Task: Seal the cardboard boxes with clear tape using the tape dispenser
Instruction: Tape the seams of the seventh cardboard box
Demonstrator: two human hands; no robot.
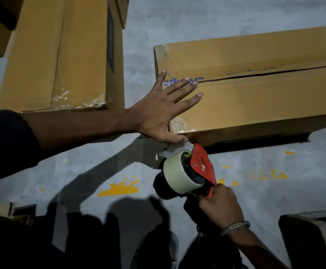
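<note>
Left hand (158, 111) flat on box (255, 98) (fingers spread); right hand (219, 205) grip clamped on tape dispenser (195, 171).

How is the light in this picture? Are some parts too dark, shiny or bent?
Head view: dim light, with hard dark shadows across the floor and the near bottom almost black; clear tape on the left box gives small glare near its corner; the right box has bowed edges from the wide lens; the left hand and the tape dispenser look fairly sharp.
</note>
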